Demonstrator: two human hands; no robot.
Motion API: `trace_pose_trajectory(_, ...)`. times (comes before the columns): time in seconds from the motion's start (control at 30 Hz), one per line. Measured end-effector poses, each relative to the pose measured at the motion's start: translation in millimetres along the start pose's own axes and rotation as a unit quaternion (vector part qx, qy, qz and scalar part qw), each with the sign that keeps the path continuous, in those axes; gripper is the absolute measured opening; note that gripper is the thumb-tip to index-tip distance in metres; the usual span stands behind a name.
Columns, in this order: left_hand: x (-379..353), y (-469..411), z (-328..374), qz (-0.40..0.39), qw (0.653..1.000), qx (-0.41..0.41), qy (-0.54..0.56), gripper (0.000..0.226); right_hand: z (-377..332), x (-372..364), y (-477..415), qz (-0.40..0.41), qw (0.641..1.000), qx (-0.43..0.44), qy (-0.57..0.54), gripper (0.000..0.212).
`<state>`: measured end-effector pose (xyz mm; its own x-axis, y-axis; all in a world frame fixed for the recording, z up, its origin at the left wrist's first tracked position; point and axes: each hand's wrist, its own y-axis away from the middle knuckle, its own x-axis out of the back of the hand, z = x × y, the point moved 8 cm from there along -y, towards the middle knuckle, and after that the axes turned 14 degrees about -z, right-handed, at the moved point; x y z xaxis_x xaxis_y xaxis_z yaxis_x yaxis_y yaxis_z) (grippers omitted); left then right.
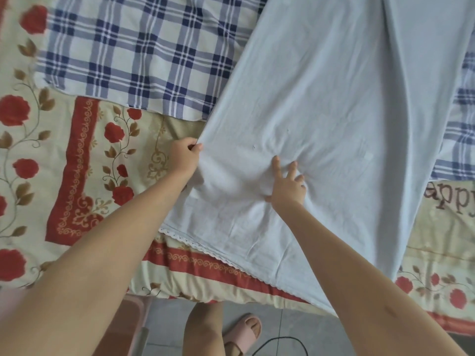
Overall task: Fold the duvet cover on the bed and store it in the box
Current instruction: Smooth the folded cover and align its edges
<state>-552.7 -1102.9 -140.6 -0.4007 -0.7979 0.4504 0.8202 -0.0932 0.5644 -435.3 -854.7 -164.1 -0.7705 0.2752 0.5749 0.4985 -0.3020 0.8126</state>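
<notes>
In the head view, we see the pale blue duvet cover (pixel 334 98) lying diagonally across the bed (pixel 205 286), from the far right corner to the near edge. Its lace hem (pixel 195 242) lies along that near edge. It covers part of a blue checked sheet (pixel 141 55) and a floral quilt (pixel 77 163). The left hand (pixel 186 156) pinches the cover's left edge between thumb and curled fingers. The right hand (pixel 288 187) rests on the cover near its middle, fingers (pixel 276 164) spread and pressing down, with creases radiating from them. Below the near edge, a slipper (pixel 241 335) and a black cable (pixel 282 341) lie on the floor (pixel 321 335).
</notes>
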Motion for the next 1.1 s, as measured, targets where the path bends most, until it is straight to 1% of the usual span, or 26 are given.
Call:
trace_pose_trajectory(0.03, -1.8, 2.2, -3.4, -0.007, 1.0, 0.005, 0.008, 0.012, 1.6, -0.6, 1.6, -0.002, 1.0, 0.004, -0.005, 0.105)
trace_pose_trajectory(0.07, -4.2, 5.1, -4.8, -0.019, 1.0, 0.008, 0.022, 0.017, 2.4, 0.4, 4.1, -0.001, 1.0, 0.014, -0.014, 0.103)
trace_pose_trajectory(0.13, -6.5, 12.0, -7.4, -0.046, 0.996, 0.014, 0.072, 0.022, 3.2, 6.2, 8.2, 0.023, 0.995, 0.061, -0.074, 0.088)
trace_pose_trajectory(0.2, -6.5, 24.2, -13.9, -0.073, 0.992, 0.035, 0.093, 0.013, 18.4, 15.4, 20.9, 0.088, 0.971, 0.1, -0.198, 0.066)
trace_pose_trajectory(0.23, -3.3, 29.5, -21.3, -0.085, 0.99, 0.052, 0.097, 0.014, 31.1, 19.3, 25.8, 0.138, 0.955, 0.092, -0.245, 0.058)
trace_pose_trajectory(0.27, -8.0, 37.2, -26.1, -0.108, 0.988, 0.067, 0.09, 0.019, 57.0, 19.9, 33.9, 0.189, 0.943, 0.049, -0.27, 0.053)
trace_pose_trajectory(0.3, -12.8, 46.9, -31.0, -0.128, 0.986, 0.081, 0.072, 0.028, 85.3, 15.9, 41.6, 0.226, 0.931, -0.012, -0.286, 0.051)
trace_pose_trajectory(0.33, -19.5, 55.8, -35.9, -0.144, 0.985, 0.09, 0.041, 0.04, 118.5, 4.6, 47.9, 0.242, 0.917, -0.083, -0.305, 0.05)
trace_pose_trajectory(0.37, -26.4, 63.5, -38.2, -0.154, 0.984, 0.094, 0.01, 0.047, 153.3, -10.3, 55.2, 0.236, 0.896, -0.161, -0.34, 0.049)
trace_pose_trajectory(0.4, -33.6, 71.4, -41.7, -0.162, 0.982, 0.098, -0.009, 0.05, 186.1, -29.5, 64.5, 0.217, 0.869, -0.227, -0.382, 0.049)
trace_pose_trajectory(0.43, -38.2, 76.4, -45.0, -0.163, 0.981, 0.102, -0.024, 0.048, 212.3, -47.9, 72.5, 0.189, 0.845, -0.272, -0.419, 0.049)
trace_pose_trajectory(0.47, -42.3, 81.1, -48.7, -0.161, 0.981, 0.102, -0.036, 0.046, 232.7, -63.2, 81.0, 0.155, 0.833, -0.294, -0.441, 0.05)
trace_pose_trajectory(0.5, -43.8, 86.3, -51.2, -0.156, 0.981, 0.105, -0.041, 0.05, 245.7, -73.1, 87.8, 0.125, 0.834, -0.3, -0.446, 0.049)
trace_pose_trajectory(0.53, -43.5, 90.2, -53.9, -0.149, 0.983, 0.106, -0.037, 0.052, 256.8, -78.9, 92.6, 0.111, 0.841, -0.299, -0.436, 0.049)
trace_pose_trajectory(0.6, -42.1, 97.4, -57.2, -0.132, 0.985, 0.108, -0.018, 0.042, 272.8, -82.9, 101.3, 0.111, 0.856, -0.298, -0.408, 0.053)
trace_pose_trajectory(0.67, -41.9, 101.5, -56.0, -0.131, 0.986, 0.104, -0.002, 0.032, 289.8, -93.3, 105.2, 0.098, 0.854, -0.312, -0.406, 0.057)
trace_pose_trajectory(0.73, -35.8, 106.6, -49.6, -0.125, 0.988, 0.093, 0.001, 0.027, 297.7, -105.3, 110.3, 0.068, 0.838, -0.319, -0.437, 0.051)
trace_pose_trajectory(0.77, -30.8, 111.1, -46.9, -0.118, 0.989, 0.088, -0.004, 0.024, 298.2, -108.0, 111.8, 0.056, 0.843, -0.311, -0.434, 0.047)
trace_pose_trajectory(0.8, -27.4, 115.9, -46.1, -0.108, 0.991, 0.081, -0.011, 0.021, 297.4, -107.5, 112.3, 0.061, 0.862, -0.28, -0.419, 0.043)
trace_pose_trajectory(0.83, -24.0, 121.5, -46.0, -0.093, 0.992, 0.078, -0.022, 0.021, 297.9, -108.1, 114.4, 0.07, 0.868, -0.259, -0.417, 0.04)
trace_pose_trajectory(0.9, -16.8, 132.6, -45.7, -0.052, 0.995, 0.072, -0.051, 0.024, 304.7, -109.6, 125.5, 0.111, 0.857, -0.245, -0.44, 0.038)
trace_pose_trajectory(0.97, -8.7, 137.9, -44.9, -0.003, 0.994, 0.073, -0.082, 0.034, 303.7, -111.2, 136.7, 0.144, 0.837, -0.24, -0.471, 0.04)
trace_pose_trajectory(1.0, -8.0, 139.4, -45.2, 0.007, 0.992, 0.084, -0.092, 0.037, 302.0, -110.8, 142.3, 0.153, 0.828, -0.244, -0.48, 0.041)
trace_pose_trajectory(1.07, -12.6, 137.4, -53.4, 0.01, 0.989, 0.122, -0.087, 0.031, 299.7, -112.5, 148.6, 0.154, 0.816, -0.258, -0.494, 0.04)
trace_pose_trajectory(1.1, -14.5, 137.3, -63.7, 0.012, 0.986, 0.154, -0.064, 0.043, 300.1, -114.8, 150.2, 0.149, 0.807, -0.269, -0.504, 0.038)
